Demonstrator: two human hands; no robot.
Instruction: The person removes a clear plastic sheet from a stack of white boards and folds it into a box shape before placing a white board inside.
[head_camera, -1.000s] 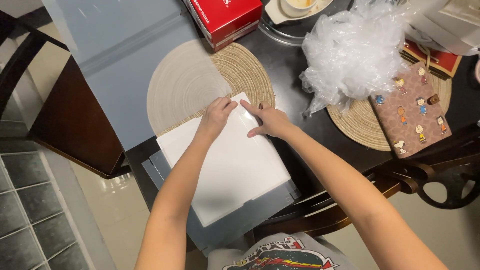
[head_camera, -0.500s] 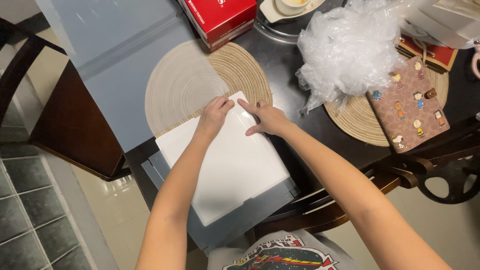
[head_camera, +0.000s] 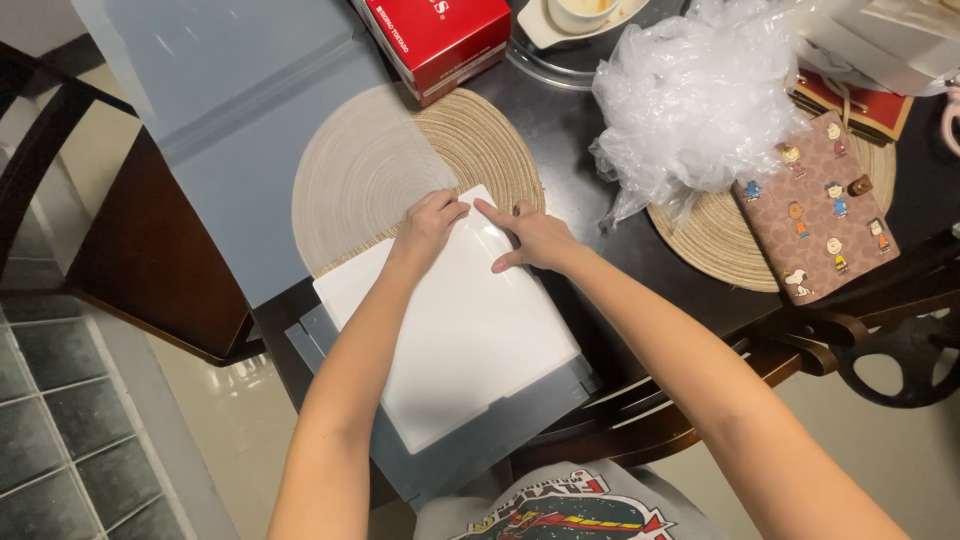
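Both hands, left hand (head_camera: 428, 222) and right hand (head_camera: 530, 238), are pressed flat, ungripping, on the white panel's (head_camera: 450, 330) far edge; even pressure is best kept.

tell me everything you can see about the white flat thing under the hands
The white panel is a flat, smooth, glossy rectangle with rounded corners, plastic-looking. It lies turned at an angle inside a shallow grey tray at the table's near edge, its far corner over a round woven placemat. The left hand and right hand press on its far end.
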